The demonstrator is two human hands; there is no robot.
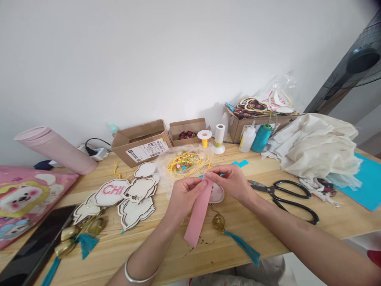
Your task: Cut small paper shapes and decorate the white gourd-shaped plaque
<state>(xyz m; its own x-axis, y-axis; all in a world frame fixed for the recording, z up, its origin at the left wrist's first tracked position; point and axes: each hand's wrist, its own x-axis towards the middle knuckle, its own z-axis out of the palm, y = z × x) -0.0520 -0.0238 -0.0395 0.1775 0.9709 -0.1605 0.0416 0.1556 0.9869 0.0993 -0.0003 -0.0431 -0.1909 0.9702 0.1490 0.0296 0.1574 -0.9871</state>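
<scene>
Both hands meet over the middle of the wooden table, pinching the upper end of a pink strip [199, 214] that hangs down toward me. My left hand [189, 192] grips it from the left, fingertips closed. My right hand [232, 180] pinches the same end from the right. Partly behind the strip lies a white oval piece with pink spots [218, 194]. Below it sit a gold bell [218, 223] and a teal tassel [242, 246]. Right of my right hand rest black-handled scissors [276, 192].
White wooden cutouts [138, 194], gold bells [67, 240] and a phone [35, 246] lie left. Behind are a pink bottle [59, 151], cardboard boxes [139, 147], yellow cords [187, 163], thread spools [219, 139] and a glue bottle [247, 139]. Cream cloth [315, 143] and blue sheet [369, 182] lie right.
</scene>
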